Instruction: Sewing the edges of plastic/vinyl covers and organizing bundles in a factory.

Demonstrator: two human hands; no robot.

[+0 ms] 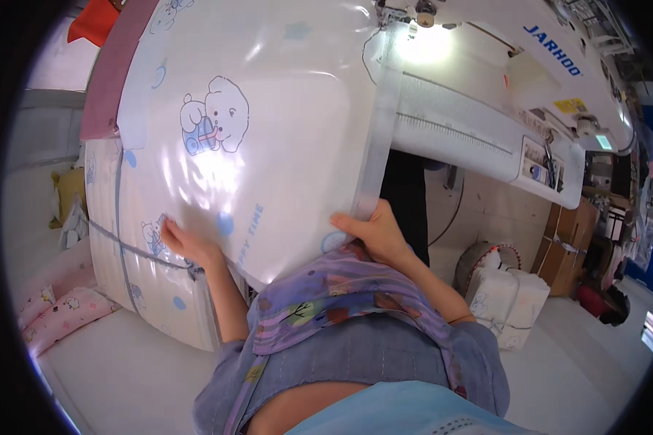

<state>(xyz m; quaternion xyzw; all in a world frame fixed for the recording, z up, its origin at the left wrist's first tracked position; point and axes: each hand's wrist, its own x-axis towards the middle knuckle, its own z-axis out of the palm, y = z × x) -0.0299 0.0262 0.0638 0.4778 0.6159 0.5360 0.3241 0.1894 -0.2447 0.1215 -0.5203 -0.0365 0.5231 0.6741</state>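
A large glossy white sheet (297,130) printed with a cartoon dog and blue shapes lies in front of me, reaching back beneath the lit sewing machine head (426,14). A pale band (379,138) runs along its right edge. At the near right corner my right hand (377,233) grips that edge, thumb on top and fingers hidden below. My left hand (189,245) is by the sheet's left side, over a tied bundle (152,290) of similar printed material. Its fingers are bent and smeared by motion, so whether they hold anything is unclear.
The white machine arm (544,65) stands at the right, above a bed with a ruler scale (450,130). Below lie a smaller tied stack (511,301), a round basket (479,261) and cardboard boxes (566,243). Pink printed fabric (69,315) lies at the far left.
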